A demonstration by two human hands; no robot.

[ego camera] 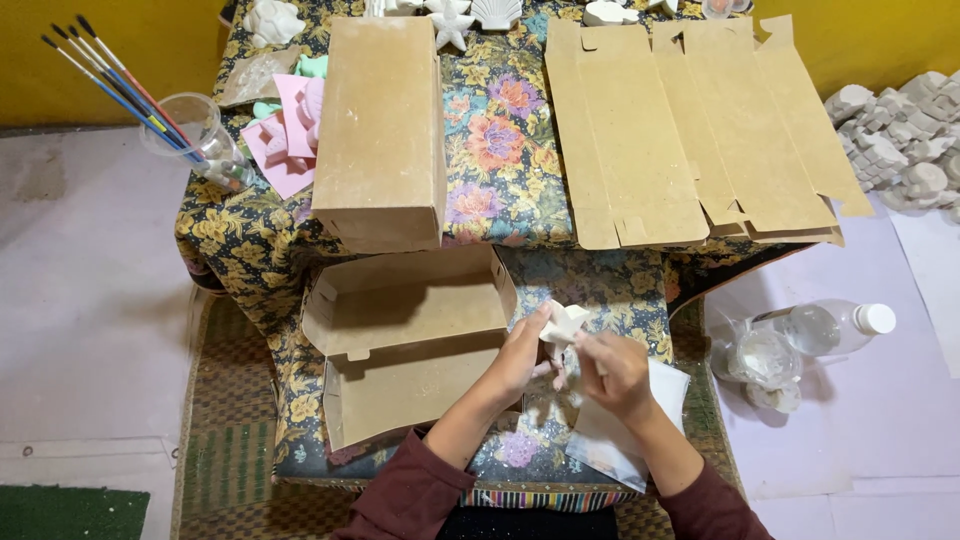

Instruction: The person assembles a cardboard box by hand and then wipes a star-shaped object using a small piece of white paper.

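My left hand [520, 355] and my right hand [612, 372] meet over my lap, both gripping a small white plaster figure [563, 322] held just right of an open brown cardboard box [405, 335]. The box lies on its side with its lid flap up and looks empty inside. A clear plastic bag [620, 430] rests under my right wrist on the floral cloth. A shut cardboard box [382, 130] stands on the table beyond.
Flat unfolded cardboard blanks [690, 130] lie at the table's right. A plastic cup of paintbrushes [195, 130] and pink moulds [285, 135] sit left. White plaster shapes [450, 18] line the far edge; more are piled [900, 140] at right. A bottle [830, 325] lies on the floor.
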